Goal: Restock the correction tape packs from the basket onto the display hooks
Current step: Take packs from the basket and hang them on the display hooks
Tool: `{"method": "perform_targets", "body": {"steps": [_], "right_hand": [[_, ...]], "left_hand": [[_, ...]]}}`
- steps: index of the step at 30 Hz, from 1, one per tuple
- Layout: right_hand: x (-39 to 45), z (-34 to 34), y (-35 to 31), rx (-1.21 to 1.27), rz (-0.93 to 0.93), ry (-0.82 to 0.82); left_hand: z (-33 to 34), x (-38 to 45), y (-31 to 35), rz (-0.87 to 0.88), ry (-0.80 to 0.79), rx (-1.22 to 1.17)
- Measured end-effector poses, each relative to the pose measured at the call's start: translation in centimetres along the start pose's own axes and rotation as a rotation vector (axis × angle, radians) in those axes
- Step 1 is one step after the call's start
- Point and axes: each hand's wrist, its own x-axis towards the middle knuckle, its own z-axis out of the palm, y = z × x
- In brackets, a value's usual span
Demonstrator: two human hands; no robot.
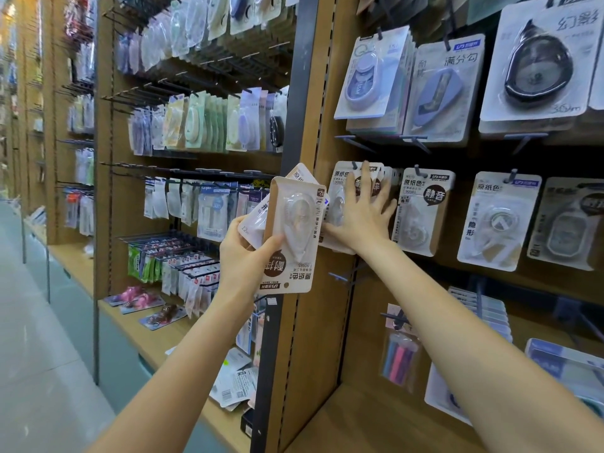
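Head view: the left hand (pixel 243 253) is raised before the shelf upright, its fingers curled round a small stack of correction tape packs (pixel 291 237) held upside down. The right hand (pixel 362 212) is pressed flat, fingers spread, against the hanging packs (pixel 343 188) on a display hook (pixel 354 165). These packs are largely hidden by the palm, and the basket is not seen.

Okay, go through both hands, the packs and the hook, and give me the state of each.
Left hand: grips several loose packs.
Held packs: front one upside down, unhung.
Right hand: fingers spread flat against hung packs.
Hung packs: on hook.
Hook: loaded.
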Motion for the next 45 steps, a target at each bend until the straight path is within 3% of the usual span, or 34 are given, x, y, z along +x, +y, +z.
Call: {"method": "perform_targets", "body": {"steps": [7,9,12,14,16,18,20,25,28,31,33,35,41,45], "right_hand": [[-2.3,-1.8,1.7,0.14,-0.092,-0.103],[-2.9,-2.5,2.1,0.193,-0.105,-0.038],[-3.6,-4.8,1.8,0.554,-0.144,0.205],[-4.2,-6.6,0.9,0.821,-0.199,0.112],[-4.7,-7.6,0.0,0.759,-0.347,0.016],[-4.8,-7.7,-0.3,0.542,-0.501,0.037],[-4.9,-8.0,-0.1,0.539,-0.532,0.046],[-6.1,-8.6,1.7,0.77,-0.424,-0.181],[-6.7,-8.9,4.1,0.884,-0.233,-0.246],[-6.3,-9.0,6.6,1.082,0.122,-0.026],[-5.7,-8.7,7.2,1.212,0.367,0.08],[-5.3,-7.9,6.7,1.309,0.5,0.116],[-4.4,-5.4,3.0,1.418,0.581,0.246],[-3.9,-4.9,1.0,1.229,0.483,0.338]], "left_hand": [[-0.4,0.2,1.0,-0.02,0.056,-0.063],[-0.5,0.0,1.7,-0.012,0.053,-0.068],[-0.7,-0.2,3.1,0.048,0.024,-0.014],[-0.6,-0.2,3.9,0.048,-0.024,-0.003],[0.0,-0.3,4.5,0.009,-0.102,0.009],[0.6,-0.4,5.1,0.014,-0.182,0.091],[0.8,-0.3,5.4,0.023,-0.251,0.141],[0.2,-0.2,5.5,-0.02,-0.406,0.235],[-0.8,0.2,5.3,-0.032,-0.303,0.151],[-2.3,1.1,5.0,0.037,-0.088,0.158],[-2.8,1.4,5.0,0.101,-0.038,0.177],[-2.7,1.5,5.0,0.137,-0.036,0.194],[-2.0,1.4,5.1,0.158,-0.12,0.249],[-2.3,1.5,5.2,0.18,-0.125,0.254]]}}
